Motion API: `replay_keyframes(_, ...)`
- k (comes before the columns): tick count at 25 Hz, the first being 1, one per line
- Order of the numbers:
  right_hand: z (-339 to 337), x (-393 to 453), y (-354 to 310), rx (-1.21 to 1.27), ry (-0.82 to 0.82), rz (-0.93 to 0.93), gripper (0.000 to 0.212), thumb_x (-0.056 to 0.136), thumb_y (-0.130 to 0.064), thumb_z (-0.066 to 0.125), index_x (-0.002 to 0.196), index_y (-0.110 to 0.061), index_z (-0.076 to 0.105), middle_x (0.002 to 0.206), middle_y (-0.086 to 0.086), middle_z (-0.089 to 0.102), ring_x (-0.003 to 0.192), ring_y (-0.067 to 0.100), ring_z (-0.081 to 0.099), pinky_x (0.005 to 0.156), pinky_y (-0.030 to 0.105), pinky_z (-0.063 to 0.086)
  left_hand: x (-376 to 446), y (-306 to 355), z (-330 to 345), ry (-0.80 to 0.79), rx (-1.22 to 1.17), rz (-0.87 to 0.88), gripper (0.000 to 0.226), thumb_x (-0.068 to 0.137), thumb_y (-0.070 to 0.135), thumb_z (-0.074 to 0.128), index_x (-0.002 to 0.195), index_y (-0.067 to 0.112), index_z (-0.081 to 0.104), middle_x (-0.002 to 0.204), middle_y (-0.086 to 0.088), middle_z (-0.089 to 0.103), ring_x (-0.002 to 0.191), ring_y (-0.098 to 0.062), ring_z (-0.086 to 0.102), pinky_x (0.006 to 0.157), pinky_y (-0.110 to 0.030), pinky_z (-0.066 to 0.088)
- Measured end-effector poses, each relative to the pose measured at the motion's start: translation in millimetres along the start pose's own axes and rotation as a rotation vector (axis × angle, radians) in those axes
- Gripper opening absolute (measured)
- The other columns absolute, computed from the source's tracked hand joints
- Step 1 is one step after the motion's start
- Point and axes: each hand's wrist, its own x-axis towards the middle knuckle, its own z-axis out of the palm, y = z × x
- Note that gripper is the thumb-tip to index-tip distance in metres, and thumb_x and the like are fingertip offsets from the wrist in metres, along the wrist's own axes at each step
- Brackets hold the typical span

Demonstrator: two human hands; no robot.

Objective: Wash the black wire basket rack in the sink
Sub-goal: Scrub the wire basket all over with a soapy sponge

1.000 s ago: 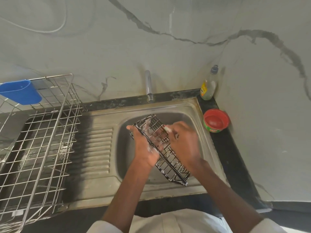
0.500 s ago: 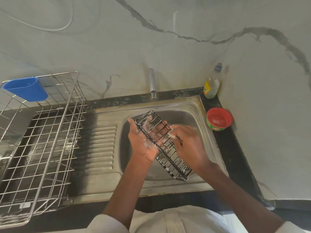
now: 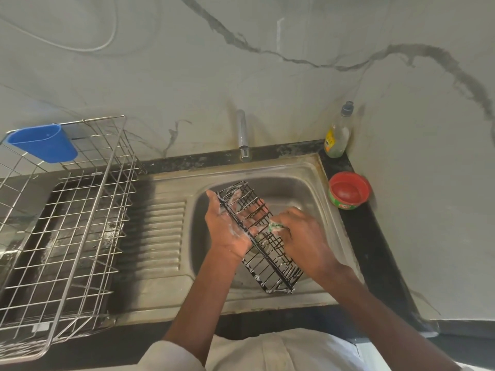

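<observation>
The black wire basket rack (image 3: 270, 261) is long and narrow, flecked with white suds, and held slanted over the steel sink (image 3: 302, 191). My left hand (image 3: 227, 223) supports it from the left, palm up and soapy, with fingers reaching under the wires; how far they curl is hidden. My right hand (image 3: 297, 234) presses a green scrub pad (image 3: 276, 227) against the rack's right side, fingers curled round the pad. The rack's near end hangs low over the sink's front edge.
A tap (image 3: 242, 135) stands behind the sink. A dish-soap bottle (image 3: 338, 132) and a red tub of paste (image 3: 349, 190) sit at the right corner. A large steel drying rack (image 3: 67, 231) with a blue cup (image 3: 42, 143) fills the left counter.
My right hand has slid a little nearer along the rack with the pad. The left hand has opened more under the wires. The rack stays over the sink.
</observation>
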Motion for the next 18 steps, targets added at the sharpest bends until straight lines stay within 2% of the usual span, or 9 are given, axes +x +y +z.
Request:
replay_keyframes(2,-3.0,-0.1,8.0,0.015,0.008,-0.041,0.033,0.088,0.009,0.069,0.111,-0.013,0.077,0.101,-0.002,0.069,0.089,0.015,0.066,0.08,0.035,0.06,-0.1,-0.3,0.4,0.03,0.006,0.003,0.091,0.095,0.086,0.041,0.14,0.011,0.068,0.112,-0.024,0.078,0.096,-0.039,0.077,0.094,-0.049,0.053)
replay_keyframes(5,2.7,-0.7,-10.3,0.037,0.222,0.058,0.035,0.082,0.013,0.068,0.097,-0.017,0.078,0.096,-0.004,0.073,0.083,0.009,0.067,0.076,0.016,0.052,7.2,0.1,2.2,0.042,-0.04,0.003,0.091,0.095,0.086,0.038,0.134,0.011,0.07,0.123,-0.025,0.076,0.119,-0.043,0.071,0.11,-0.061,0.049)
replay_keyframes(6,8.3,0.3,-21.4,0.02,0.234,0.012,0.039,0.077,0.014,0.07,0.098,-0.017,0.078,0.096,-0.002,0.074,0.084,0.01,0.067,0.078,0.013,0.049,9.5,-1.7,3.9,0.038,-0.051,0.004,0.092,0.096,0.087,0.035,0.131,0.01,0.071,0.123,-0.025,0.075,0.123,-0.043,0.069,0.114,-0.063,0.046)
replay_keyframes(8,18.6,-0.7,-35.2,-0.042,0.158,-0.09,0.043,0.074,0.01,0.075,0.107,-0.018,0.077,0.102,0.001,0.073,0.091,0.019,0.068,0.079,0.025,0.054,13.5,-3.8,4.4,0.044,-0.063,-0.009,0.097,0.096,0.089,0.028,0.13,0.009,0.071,0.122,-0.027,0.075,0.122,-0.044,0.069,0.114,-0.061,0.046)
replay_keyframes(9,14.6,2.4,-33.1,-0.086,0.135,-0.059,0.042,0.077,0.007,0.073,0.11,-0.019,0.076,0.105,0.002,0.073,0.095,0.022,0.068,0.08,0.031,0.055,15.8,-4.0,5.1,0.058,-0.049,-0.015,0.098,0.095,0.091,0.026,0.133,0.012,0.07,0.122,-0.028,0.075,0.12,-0.045,0.07,0.111,-0.06,0.049)
replay_keyframes(11,-1.1,12.0,-19.5,-0.173,0.149,0.098,0.037,0.086,0.004,0.065,0.113,-0.019,0.075,0.11,0.003,0.073,0.099,0.023,0.067,0.084,0.033,0.053,17.8,-4.7,7.6,0.074,-0.029,-0.006,0.099,0.091,0.095,0.026,0.134,0.019,0.072,0.122,-0.026,0.076,0.119,-0.046,0.07,0.108,-0.065,0.05)
replay_keyframes(13,-7.8,11.3,-17.9,-0.227,0.056,0.076,0.032,0.089,0.0,0.065,0.112,-0.021,0.071,0.115,-0.001,0.069,0.105,0.02,0.064,0.092,0.032,0.05,16.0,-5.0,12.6,0.072,0.014,-0.001,0.099,0.09,0.095,0.026,0.136,0.02,0.072,0.12,-0.023,0.078,0.116,-0.044,0.072,0.11,-0.063,0.049)
replay_keyframes(15,-5.0,6.2,-22.2,-0.201,0.017,0.055,0.033,0.089,-0.001,0.065,0.114,-0.023,0.067,0.118,-0.004,0.063,0.109,0.017,0.059,0.097,0.033,0.049,16.7,-3.0,17.0,0.044,0.049,0.011,0.1,0.092,0.093,0.023,0.134,0.016,0.072,0.12,-0.024,0.077,0.11,-0.04,0.075,0.102,-0.058,0.056)
replay_keyframes(18,-7.3,8.0,-20.1,0.009,0.111,0.364,0.032,0.095,0.0,0.056,0.122,-0.017,0.058,0.112,-0.003,0.056,0.101,0.016,0.057,0.089,0.032,0.049,20.9,7.5,19.0,-0.001,-0.039,-0.007,0.101,0.092,0.092,0.033,0.139,0.009,0.066,0.127,-0.028,0.073,0.117,-0.047,0.072,0.094,-0.07,0.057)
